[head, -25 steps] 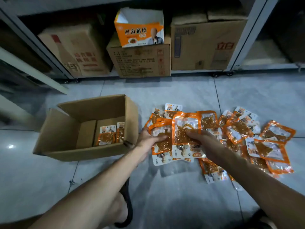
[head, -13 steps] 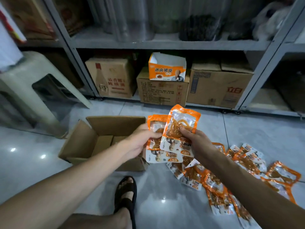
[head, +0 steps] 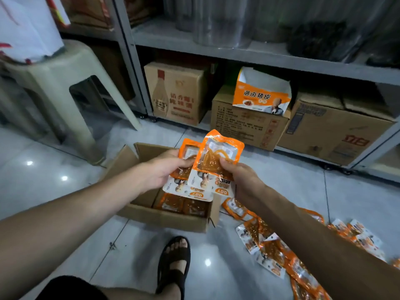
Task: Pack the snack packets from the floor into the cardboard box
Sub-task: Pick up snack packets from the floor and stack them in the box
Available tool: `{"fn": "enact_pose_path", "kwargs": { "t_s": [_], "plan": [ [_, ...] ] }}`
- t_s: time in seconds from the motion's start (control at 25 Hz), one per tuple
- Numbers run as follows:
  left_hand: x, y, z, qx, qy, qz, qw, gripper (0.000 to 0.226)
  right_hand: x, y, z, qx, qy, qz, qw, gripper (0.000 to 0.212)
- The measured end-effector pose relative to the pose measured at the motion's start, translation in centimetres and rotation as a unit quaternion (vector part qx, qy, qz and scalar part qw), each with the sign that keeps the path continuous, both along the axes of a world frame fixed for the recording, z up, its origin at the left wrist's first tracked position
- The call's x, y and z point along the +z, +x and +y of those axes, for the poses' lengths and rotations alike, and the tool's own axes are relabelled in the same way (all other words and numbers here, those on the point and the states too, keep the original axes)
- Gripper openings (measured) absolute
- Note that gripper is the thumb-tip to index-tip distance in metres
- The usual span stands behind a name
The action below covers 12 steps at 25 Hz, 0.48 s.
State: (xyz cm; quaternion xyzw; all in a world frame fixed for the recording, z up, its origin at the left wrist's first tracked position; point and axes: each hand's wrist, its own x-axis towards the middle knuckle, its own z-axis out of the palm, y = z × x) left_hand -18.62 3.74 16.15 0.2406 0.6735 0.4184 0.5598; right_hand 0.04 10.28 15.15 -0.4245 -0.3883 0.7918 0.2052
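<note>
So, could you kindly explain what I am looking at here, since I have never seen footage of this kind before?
There is no machine: a person wears a wide-angle camera on the head, so this single view looks forward and down at two bare arms. The left hand and right hand each hold orange-and-white plastic snack packets above an open brown cardboard box, which stands on the grey tiled floor and already has some packets inside. More of the same packets lie scattered on the floor to the right. A foot in a black sandal shows below. Behind are grey metal shelves with closed cartons and a beige plastic stool.
</note>
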Motion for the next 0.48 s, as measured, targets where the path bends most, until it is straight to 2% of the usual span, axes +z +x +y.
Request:
{"fn": "enact_pose_path", "kwargs": {
  "t_s": [0.16, 0.24, 0.32, 0.36, 0.4, 0.48],
  "plan": [
    [-5.3, -5.5, -0.4, 0.064, 0.012, 0.034, 0.997, 0.025, -4.0, -4.4, 2.2, 0.001, 0.006, -0.074, 0.997, 0.029],
    [-8.1, -8.2, -0.8, 0.097, -0.003, 0.045, 0.994, 0.029, -6.4, -6.0, 4.0, 0.026, 0.064, -0.146, 0.987, 0.028],
    [-11.1, -11.0, -0.8, 0.133, -0.035, 0.066, 0.988, 0.031, -7.9, -8.3, 6.1, 0.132, 0.168, -0.208, 0.955, 0.023],
    [-12.7, -12.2, -0.7, 0.148, -0.05, 0.078, 0.985, 0.031, -8.7, -9.8, 7.5, 0.217, 0.255, -0.247, 0.909, 0.021],
    [-14.1, -13.3, -0.5, 0.157, -0.059, 0.091, 0.982, 0.032, -9.6, -11.4, 8.9, 0.303, 0.353, -0.283, 0.839, 0.02],
    [-16.7, -14.9, 0.2, 0.169, -0.065, 0.116, 0.977, 0.032, -11.1, -14.7, 10.8, 0.45, 0.516, -0.328, 0.651, 0.022]
  ]
}}
